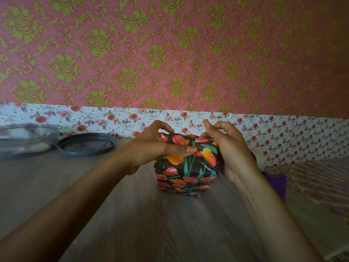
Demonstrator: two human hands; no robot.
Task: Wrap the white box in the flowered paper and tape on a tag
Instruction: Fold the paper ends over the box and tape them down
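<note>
The box point(186, 171) stands on the wooden table point(132, 214) at the middle, fully covered in dark paper printed with red and orange tulips; none of its white surface shows. My left hand point(153, 148) grips its upper left corner, thumb pressed flat along the front top edge. My right hand point(230, 148) holds the upper right side, fingertips pinching the paper on top. No tag or tape is visible.
A dark round lid point(86, 144) lies at the back left beside a clear plastic container point(24, 140). A purple object point(277, 184) sits behind my right wrist. A flowered wall strip point(113, 120) runs along the table's far edge.
</note>
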